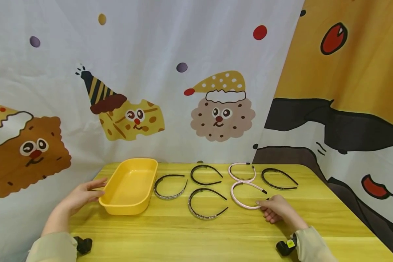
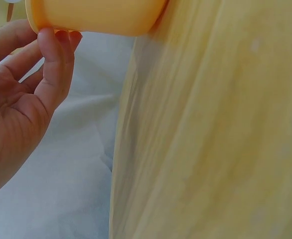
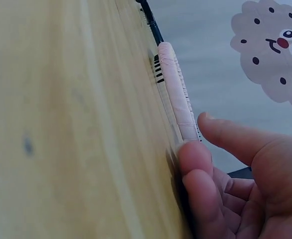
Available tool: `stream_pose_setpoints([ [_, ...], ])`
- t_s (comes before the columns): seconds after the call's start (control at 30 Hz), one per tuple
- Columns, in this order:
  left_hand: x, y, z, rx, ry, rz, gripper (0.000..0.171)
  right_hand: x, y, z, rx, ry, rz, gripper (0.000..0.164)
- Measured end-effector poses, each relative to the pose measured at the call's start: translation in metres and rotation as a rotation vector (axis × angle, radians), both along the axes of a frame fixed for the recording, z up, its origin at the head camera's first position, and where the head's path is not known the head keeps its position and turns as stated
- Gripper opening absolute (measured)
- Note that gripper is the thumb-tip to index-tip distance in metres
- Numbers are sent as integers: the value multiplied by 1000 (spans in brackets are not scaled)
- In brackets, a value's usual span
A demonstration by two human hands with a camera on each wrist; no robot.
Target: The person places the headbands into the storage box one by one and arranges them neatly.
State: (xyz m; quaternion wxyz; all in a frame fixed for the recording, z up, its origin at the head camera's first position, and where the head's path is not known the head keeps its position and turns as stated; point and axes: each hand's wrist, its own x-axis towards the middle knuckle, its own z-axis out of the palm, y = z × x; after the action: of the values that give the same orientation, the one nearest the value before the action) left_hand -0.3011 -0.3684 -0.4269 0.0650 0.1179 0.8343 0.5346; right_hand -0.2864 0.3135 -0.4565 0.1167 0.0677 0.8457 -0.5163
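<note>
In the head view, my right hand (image 1: 276,210) pinches the near side of the lower pink headband (image 1: 237,198). The right wrist view has the pale pink band (image 3: 176,94) running up from between my thumb and forefinger, close to the tabletop. My left hand (image 1: 82,195) touches the left rim of a yellow plastic tray (image 1: 127,210). From the left wrist, the fingers (image 2: 56,64) are seen loosely bent against the tray's edge (image 2: 101,17). Just behind the held band lies a second pink headband (image 1: 230,173).
Around them lie a black headband (image 1: 193,176), another black one (image 1: 265,179) at right, and glittery black ones (image 1: 191,207) (image 1: 170,197) beside the tray. All rest on a wood-grain table (image 1: 170,240). A printed cartoon curtain (image 1: 170,43) hangs behind.
</note>
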Motion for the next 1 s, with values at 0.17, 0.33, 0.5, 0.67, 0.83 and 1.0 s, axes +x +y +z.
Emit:
stream_pose_setpoints([
  [0.17,0,0,2,18,8,4,70,-4,-2,4,18,10,-19,36],
  [0.33,0,-1,2,29,4,7,71,-6,-2,6,29,13,-32,32],
  [0.5,-1,0,3,18,2,11,71,-5,-1,6,18,20,-35,28],
  [0.67,0,2,3,22,0,11,70,-2,1,5,-8,30,-54,26],
  [0.83,2,4,4,4,-15,16,71,-2,4,1,-56,25,-64,26],
  [1.0,3,6,5,11,-55,18,72,-1,3,-4,-79,47,-94,24],
])
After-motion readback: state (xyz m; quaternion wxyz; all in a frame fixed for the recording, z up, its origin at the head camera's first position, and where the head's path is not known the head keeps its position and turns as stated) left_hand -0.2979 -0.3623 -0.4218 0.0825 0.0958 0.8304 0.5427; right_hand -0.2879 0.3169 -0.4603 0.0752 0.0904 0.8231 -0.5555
